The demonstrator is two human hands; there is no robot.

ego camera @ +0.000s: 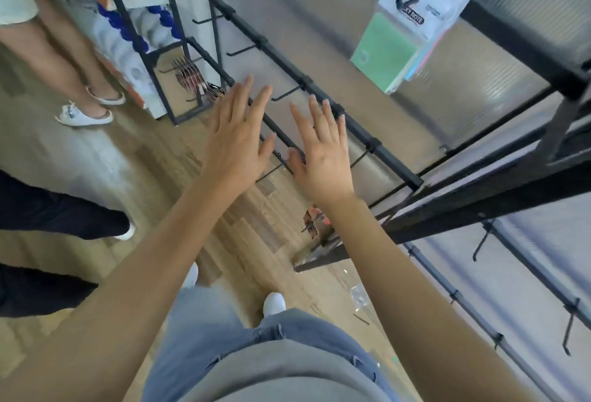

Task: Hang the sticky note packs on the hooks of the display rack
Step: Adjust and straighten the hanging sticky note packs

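Nearest, the person's pale blue jeans [204, 321] show above a wood-grain plank floor [153, 184]. Both bare arms stretch forward toward the black metal rail [281, 57] of the display rack.

The left hand [236, 139] is flat, palm down, just short of the rail. Its fingers [244, 94] are straight, fanned apart, and hold nothing. The right hand [323, 152], beside it, is spread the same way, with its fingertips overlapping the rail. It too is empty. I cannot tell whether its thumb touches the thin wire hook beside it.

Slim black hooks [287, 94] with upturned tips jut from the rail, bare of goods.

Farther along and above the rail, the sticky note packs [406, 27] hang together on one peg. They are glossy white header cards over square pads, green in front with pastel edges behind. Behind them is a ribbed translucent panel [319, 1].
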